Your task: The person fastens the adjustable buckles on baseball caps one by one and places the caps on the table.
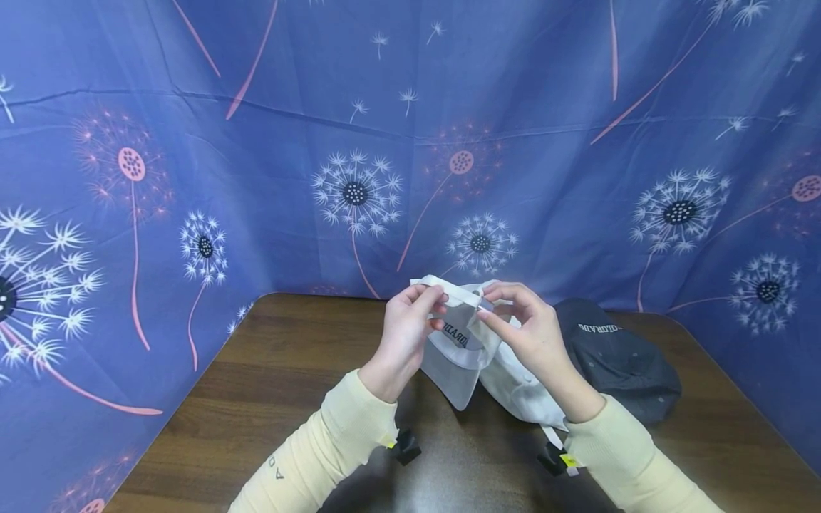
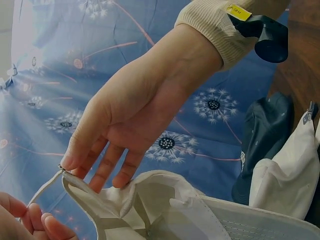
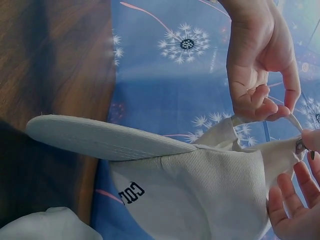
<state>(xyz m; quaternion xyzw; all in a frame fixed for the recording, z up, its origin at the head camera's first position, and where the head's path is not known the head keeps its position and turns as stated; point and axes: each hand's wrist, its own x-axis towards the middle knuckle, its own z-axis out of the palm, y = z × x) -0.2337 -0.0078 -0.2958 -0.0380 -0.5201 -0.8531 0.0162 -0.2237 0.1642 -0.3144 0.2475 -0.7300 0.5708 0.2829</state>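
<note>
A white baseball cap point(image 1: 452, 374) hangs above the table, tilted, its brim pointing down toward the person. Its dark lettering shows reversed through the cloth in the head view; part reads "COL" in the right wrist view. The back strap point(image 1: 452, 291) is stretched between both hands. My left hand point(image 1: 407, 328) pinches the strap on the left, thumb against the fingers. With thumb and fingertips, my right hand point(image 1: 529, 324) pinches the strap at a small buckle point(image 3: 300, 146) near the cap's back edge. The right hand's other fingers lie against the cap cloth.
A second white cap point(image 1: 522, 395) lies on the brown wooden table point(image 1: 256, 399), partly behind the right hand. Beside it rests a dark grey cap point(image 1: 625, 363) with white lettering. A blue dandelion-print cloth point(image 1: 410, 128) hangs around the table's back and sides.
</note>
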